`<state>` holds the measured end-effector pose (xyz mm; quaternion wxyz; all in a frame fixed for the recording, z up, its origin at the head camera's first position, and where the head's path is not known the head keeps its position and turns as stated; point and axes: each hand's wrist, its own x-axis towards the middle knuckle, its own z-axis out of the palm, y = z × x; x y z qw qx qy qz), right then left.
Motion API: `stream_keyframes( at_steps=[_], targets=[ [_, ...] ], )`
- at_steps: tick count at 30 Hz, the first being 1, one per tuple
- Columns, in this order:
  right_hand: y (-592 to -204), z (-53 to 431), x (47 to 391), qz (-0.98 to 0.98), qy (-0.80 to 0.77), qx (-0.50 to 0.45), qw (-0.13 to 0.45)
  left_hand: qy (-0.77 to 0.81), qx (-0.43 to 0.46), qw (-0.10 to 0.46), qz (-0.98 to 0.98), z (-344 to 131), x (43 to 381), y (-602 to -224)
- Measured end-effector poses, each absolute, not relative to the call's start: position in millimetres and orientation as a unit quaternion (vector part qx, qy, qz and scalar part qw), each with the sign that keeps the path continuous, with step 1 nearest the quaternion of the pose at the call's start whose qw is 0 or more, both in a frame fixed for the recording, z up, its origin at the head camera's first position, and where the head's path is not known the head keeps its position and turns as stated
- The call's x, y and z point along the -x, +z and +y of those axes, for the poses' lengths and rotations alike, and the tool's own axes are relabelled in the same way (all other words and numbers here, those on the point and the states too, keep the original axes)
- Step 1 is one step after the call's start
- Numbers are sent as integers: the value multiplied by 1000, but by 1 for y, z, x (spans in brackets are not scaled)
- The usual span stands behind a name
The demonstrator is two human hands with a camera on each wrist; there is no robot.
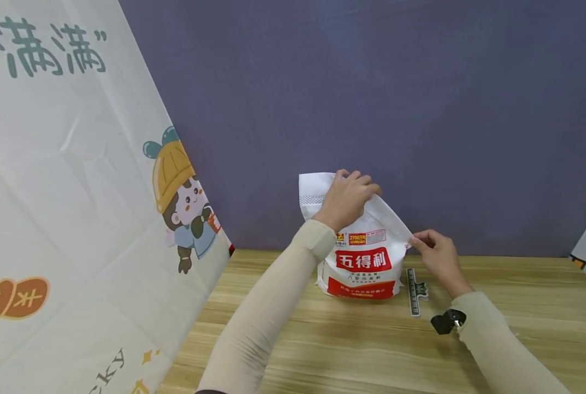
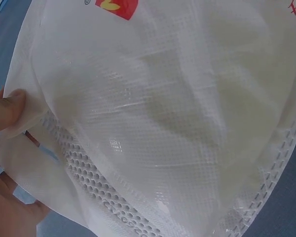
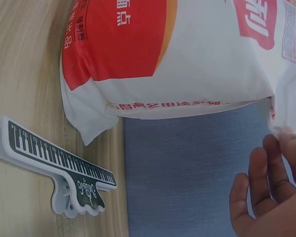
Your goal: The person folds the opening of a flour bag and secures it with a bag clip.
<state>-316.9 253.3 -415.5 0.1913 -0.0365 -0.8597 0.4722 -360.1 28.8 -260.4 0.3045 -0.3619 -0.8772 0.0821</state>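
Observation:
A white flour bag [image 1: 362,260] with red printed panels stands upright on the table, its slack top pulled up. My left hand [image 1: 348,200] grips the top hem; in the left wrist view the thumb [image 2: 10,109] presses the white fabric near the handle slot, with fingers behind it. With thumb and fingertips, my right hand [image 1: 438,260] pinches the bag's right edge partway down, its other fingers loosely bent in the right wrist view. On the table beside the bag lies a bag clip [image 3: 59,165] with a piano-key pattern, touched by neither hand.
The wooden table [image 1: 322,350] runs back to a blue-grey cloth wall [image 1: 396,109] just behind the bag. A white printed sheet [image 1: 76,219] borders the left side. A black wrist device [image 1: 448,321] sits under my right wrist, near the clip.

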Motion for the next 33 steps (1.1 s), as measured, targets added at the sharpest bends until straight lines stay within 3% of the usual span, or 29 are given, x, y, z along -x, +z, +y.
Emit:
stream_keyframes(
  at_steps=[18,33],
  targets=[
    [-429,265,314,-852,475,22,219,78,368,304,-875,29,361,-260],
    [-450,281,311,-860,470,18,196,77,356,293,-884,28,360,-258]
  ],
)
